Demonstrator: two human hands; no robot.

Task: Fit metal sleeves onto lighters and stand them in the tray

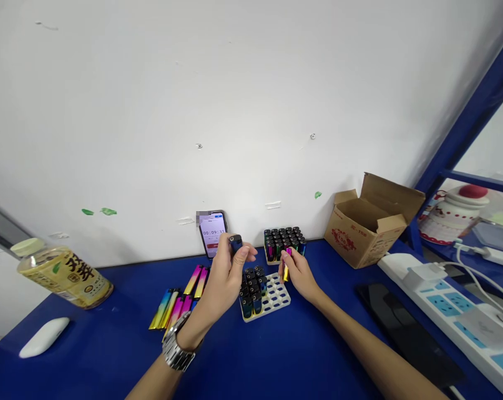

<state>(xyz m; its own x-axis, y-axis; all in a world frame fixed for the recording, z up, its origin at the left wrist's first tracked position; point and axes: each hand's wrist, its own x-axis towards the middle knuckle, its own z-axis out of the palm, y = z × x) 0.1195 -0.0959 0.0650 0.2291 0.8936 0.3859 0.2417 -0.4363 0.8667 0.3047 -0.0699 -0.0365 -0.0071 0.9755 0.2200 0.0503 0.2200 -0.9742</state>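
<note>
My left hand (229,272), with a metal watch on the wrist, is closed around a dark lighter (236,242) whose end faces up. My right hand (299,273) pinches a shiny magenta-and-yellow lighter (287,265) to the right of a white tray with round holes (276,298). Dark lighters (251,289) stand upright in the left part of that tray, and holes show on its right. Behind my right hand, a second batch of upright lighters (283,238) fills another tray. Several gradient-coloured lighters (176,308) lie loose left of my left hand.
A phone showing a timer (213,230) leans on the wall. An open cardboard box (360,228) stands at the back right. A power strip (451,305) and a dark phone (405,330) lie right. A drink bottle (68,275) and a white mouse (44,336) are left.
</note>
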